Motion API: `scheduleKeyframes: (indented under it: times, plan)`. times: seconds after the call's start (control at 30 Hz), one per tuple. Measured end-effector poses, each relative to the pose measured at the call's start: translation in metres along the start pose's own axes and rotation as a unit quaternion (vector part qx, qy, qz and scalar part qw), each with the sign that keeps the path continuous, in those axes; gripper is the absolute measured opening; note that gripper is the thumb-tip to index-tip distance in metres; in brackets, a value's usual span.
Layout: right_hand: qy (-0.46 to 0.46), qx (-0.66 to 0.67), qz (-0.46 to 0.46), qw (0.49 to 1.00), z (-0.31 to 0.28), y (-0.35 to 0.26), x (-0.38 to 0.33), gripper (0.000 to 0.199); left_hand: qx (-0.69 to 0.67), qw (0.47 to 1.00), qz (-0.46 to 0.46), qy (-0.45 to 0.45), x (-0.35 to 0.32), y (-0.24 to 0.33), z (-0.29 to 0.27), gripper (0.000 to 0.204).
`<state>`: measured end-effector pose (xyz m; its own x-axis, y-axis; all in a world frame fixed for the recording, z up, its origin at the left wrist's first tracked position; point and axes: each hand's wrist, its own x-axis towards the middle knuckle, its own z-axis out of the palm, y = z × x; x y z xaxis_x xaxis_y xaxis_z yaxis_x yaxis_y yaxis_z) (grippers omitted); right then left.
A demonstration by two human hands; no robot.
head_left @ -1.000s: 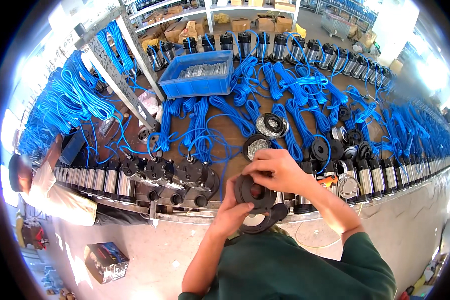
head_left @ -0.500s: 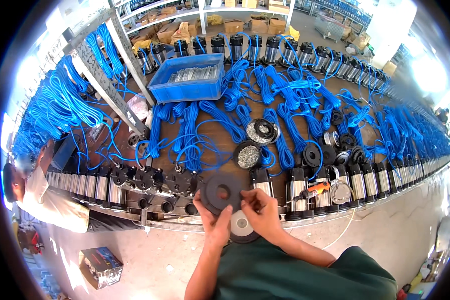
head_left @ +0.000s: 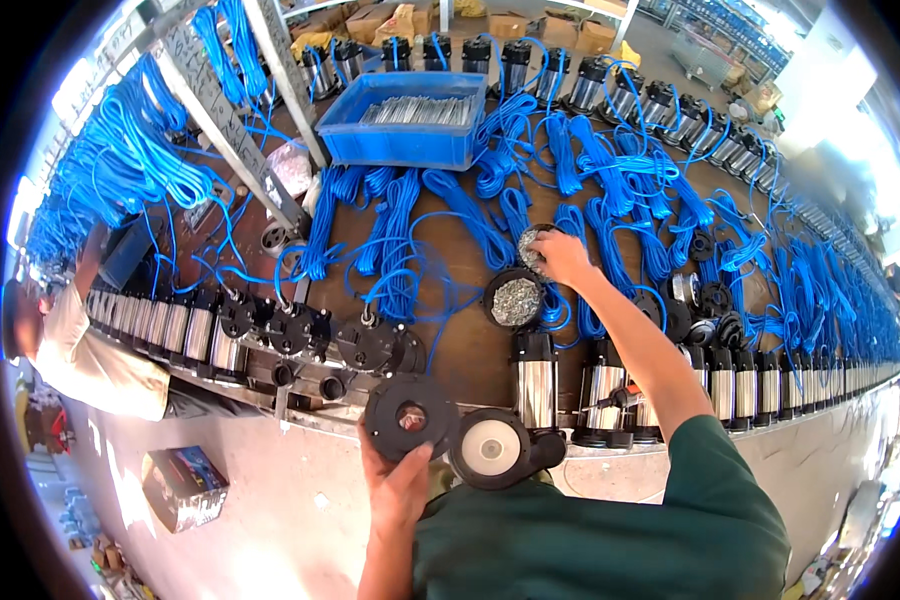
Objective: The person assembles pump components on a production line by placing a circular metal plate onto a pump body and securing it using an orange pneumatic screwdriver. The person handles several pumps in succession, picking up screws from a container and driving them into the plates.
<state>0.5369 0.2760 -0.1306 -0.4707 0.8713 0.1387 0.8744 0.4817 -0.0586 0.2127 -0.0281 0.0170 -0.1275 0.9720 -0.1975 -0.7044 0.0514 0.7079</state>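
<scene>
My left hand (head_left: 398, 485) grips a flat black disc (head_left: 432, 400) with a round hole in its middle, thumb on top, held out past the table's front edge. Beside it is a round black pump end (head_left: 518, 475) with a white disc (head_left: 490, 447) set in it, close against my body. My right hand (head_left: 562, 258) reaches over the table into a bowl of small metal parts (head_left: 528, 250), fingertips drawn together among them; what they pinch is hidden. Just nearer stands a second black bowl (head_left: 517, 302), full of small silvery parts. A steel pump cylinder (head_left: 537, 385) stands at the table edge.
Coiled blue cables (head_left: 395, 240) cover much of the table, with a blue bin (head_left: 400, 145) of metal rods behind. Black pump heads (head_left: 370, 340) line the front left. An orange-and-black tool (head_left: 625, 397) lies under my right forearm. Another person's sleeve (head_left: 105, 365) is at far left.
My right hand has left the black disc and reached forward to the bowl of small parts. My left hand has brought the disc lower and slightly left. The view has shifted.
</scene>
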Motion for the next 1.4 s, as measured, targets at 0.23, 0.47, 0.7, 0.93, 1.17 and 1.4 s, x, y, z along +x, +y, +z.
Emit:
scheduleKeyframes:
  times: [0.23,0.47,0.7,0.93,1.17,1.4]
  plan:
    - [-0.093,-0.046,-0.049,0.993,0.024,0.02,0.014,0.036,-0.013,1.0,-0.017,0.0,-0.005,0.017,-0.024,0.076]
    - [-0.085,-0.057,-0.033,0.994,0.014,0.009,0.01,0.041,-0.001,1.0,-0.009,0.005,-0.011,0.009,-0.031,0.078]
    - [-0.056,-0.051,-0.055,0.996,0.037,0.017,0.013,0.032,0.701,0.655,0.187,-0.211,-0.023,-0.009,-0.015,0.061]
    - [-0.089,-0.078,-0.033,0.992,0.037,0.012,0.011,0.027,0.786,0.408,0.264,-0.382,-0.028,-0.032,0.001,0.062]
    - [-0.091,-0.087,-0.031,0.992,0.035,0.007,0.008,0.03,0.774,0.396,0.285,-0.403,-0.029,-0.035,-0.002,0.065]
    - [-0.113,-0.075,-0.034,0.99,0.042,0.014,0.01,0.03,0.65,0.701,0.222,-0.193,-0.025,-0.064,-0.005,0.112]
